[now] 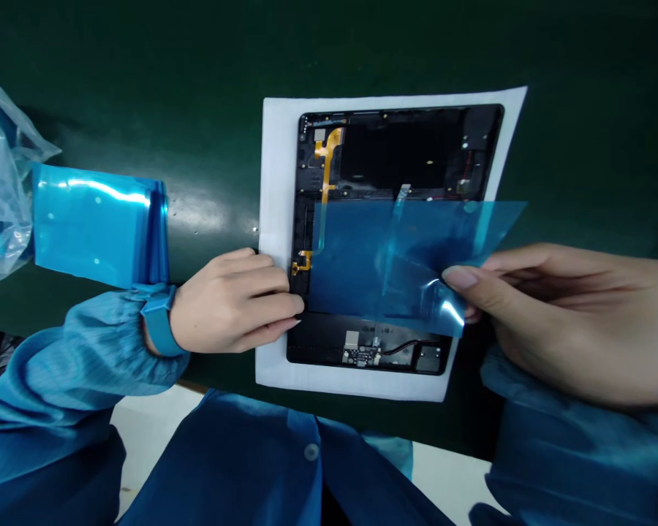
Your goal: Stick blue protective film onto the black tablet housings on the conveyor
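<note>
An opened tablet housing lies on a white foam sheet, its orange flex cables and a small circuit board exposed. My right hand pinches the right edge of a translucent blue plastic film between thumb and fingers. That film spans the middle of the housing and bends up where I grip it; whether its left part touches the housing I cannot tell. At the housing's left edge, my left hand is closed, with curled fingers against the frame and over the foam.
On the left is a stack of blue plastic films, just beyond my left wrist. Beside it, a clear plastic bag holds more blue material. Everything rests on a dark green tabletop, whose near edge runs close to my body.
</note>
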